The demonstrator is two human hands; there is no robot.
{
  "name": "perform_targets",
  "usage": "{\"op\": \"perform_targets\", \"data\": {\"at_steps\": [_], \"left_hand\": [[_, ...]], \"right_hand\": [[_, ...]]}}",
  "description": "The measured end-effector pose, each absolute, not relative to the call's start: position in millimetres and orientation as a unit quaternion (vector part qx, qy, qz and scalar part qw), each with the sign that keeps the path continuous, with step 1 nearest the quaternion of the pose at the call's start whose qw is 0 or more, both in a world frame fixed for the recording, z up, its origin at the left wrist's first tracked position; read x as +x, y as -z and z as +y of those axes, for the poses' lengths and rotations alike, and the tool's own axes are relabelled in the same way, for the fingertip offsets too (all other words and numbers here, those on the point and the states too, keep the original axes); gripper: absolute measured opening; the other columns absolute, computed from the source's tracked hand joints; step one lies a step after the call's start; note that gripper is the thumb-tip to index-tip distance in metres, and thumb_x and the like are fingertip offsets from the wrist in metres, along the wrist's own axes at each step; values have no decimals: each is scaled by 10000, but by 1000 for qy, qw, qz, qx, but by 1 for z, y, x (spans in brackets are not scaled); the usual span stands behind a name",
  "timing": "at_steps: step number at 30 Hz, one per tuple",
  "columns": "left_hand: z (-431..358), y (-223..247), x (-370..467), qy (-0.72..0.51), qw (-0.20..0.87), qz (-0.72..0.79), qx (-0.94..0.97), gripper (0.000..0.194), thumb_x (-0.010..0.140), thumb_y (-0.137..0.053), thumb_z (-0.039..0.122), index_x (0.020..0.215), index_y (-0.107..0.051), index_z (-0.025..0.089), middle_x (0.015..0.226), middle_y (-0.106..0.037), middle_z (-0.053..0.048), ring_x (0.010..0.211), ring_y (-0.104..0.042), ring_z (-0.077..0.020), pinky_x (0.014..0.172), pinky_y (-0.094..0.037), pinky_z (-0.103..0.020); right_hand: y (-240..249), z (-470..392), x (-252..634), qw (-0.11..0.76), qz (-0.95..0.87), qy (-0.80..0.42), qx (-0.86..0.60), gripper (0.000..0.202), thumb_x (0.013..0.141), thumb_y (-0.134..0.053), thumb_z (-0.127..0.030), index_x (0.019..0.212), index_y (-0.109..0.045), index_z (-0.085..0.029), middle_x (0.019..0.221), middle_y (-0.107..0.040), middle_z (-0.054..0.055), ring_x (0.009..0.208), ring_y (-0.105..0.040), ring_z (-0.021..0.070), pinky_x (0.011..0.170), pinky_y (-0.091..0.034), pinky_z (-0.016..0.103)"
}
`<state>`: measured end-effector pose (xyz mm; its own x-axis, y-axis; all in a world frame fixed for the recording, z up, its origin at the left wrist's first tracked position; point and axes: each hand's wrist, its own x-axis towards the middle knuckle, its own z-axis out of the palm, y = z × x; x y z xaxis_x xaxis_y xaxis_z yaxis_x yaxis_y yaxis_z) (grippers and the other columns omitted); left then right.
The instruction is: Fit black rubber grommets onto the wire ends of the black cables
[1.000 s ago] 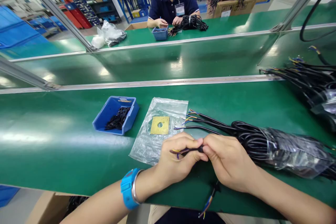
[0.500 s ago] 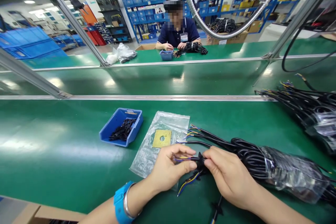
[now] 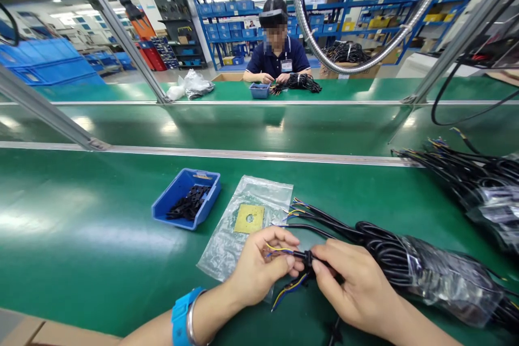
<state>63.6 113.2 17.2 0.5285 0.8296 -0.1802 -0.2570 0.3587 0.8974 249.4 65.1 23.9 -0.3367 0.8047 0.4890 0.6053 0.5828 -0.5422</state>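
A black cable end with stripped-out yellow and blue wires lies between my two hands. My left hand is closed around it near the coloured wires, thumb and fingers curled. My right hand pinches just behind a small black plastic piece that sits around the cable. Part of that piece is hidden by my fingers. Below the hands, a second cable end with yellow and blue wires points down-left over the green tabletop. Under my right hand another black piece on a cable shows partly.
A blue bin holds small black parts. Beside it lies a clear plastic bag with a yellow square plate. A wrapped bundle of black cables stretches right; more cables lie behind. Across the bench, a person handles cables.
The camera view has shifted slightly, and my hands appear a little lower. The black piece, whose wings stood out before, now looks more compact between my hands.
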Motion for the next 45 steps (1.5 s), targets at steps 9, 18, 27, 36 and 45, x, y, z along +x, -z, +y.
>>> {"op": "perform_targets", "data": {"at_steps": [9,18,27,36,45], "left_hand": [[116,-16,50,-329,756,261,503,339,711,-696,358,963,-655,136,785,-699,-75,705,-653,-178,669,-511,-280],[110,-20,54,-208,497,279,795,73,699,-671,222,725,-705,162,999,-649,-81,904,-626,-199,823,-468,-308],[112,-21,56,-220,499,271,793,87,722,-646,168,778,-708,142,922,-678,-88,874,-643,-177,812,-488,-280],[113,-19,58,-230,497,286,787,76,752,-624,139,760,-699,141,875,-684,-71,847,-633,-160,800,-486,-268],[117,-9,57,-251,636,360,635,432,789,-664,279,1184,-534,159,935,-650,-58,818,-626,-156,761,-512,-299]], "right_hand": [[-22,62,249,362,-824,-101,-424,155,900,-449,-101,941,-595,-131,620,-488,4,538,-424,121,517,-314,259],[-42,72,275,309,-812,27,-495,154,899,-496,-150,916,-648,-166,807,-628,47,757,-523,174,737,-391,322],[-37,94,275,76,-761,146,-627,130,802,-600,-128,867,-689,-197,660,-557,39,723,-451,228,624,-279,332],[-38,97,272,-9,-753,119,-647,103,827,-568,-156,745,-619,-191,721,-554,56,766,-471,244,649,-268,341],[-38,93,265,223,-789,114,-561,150,890,-416,-185,802,-534,-158,764,-552,49,710,-492,183,679,-332,314]]}}
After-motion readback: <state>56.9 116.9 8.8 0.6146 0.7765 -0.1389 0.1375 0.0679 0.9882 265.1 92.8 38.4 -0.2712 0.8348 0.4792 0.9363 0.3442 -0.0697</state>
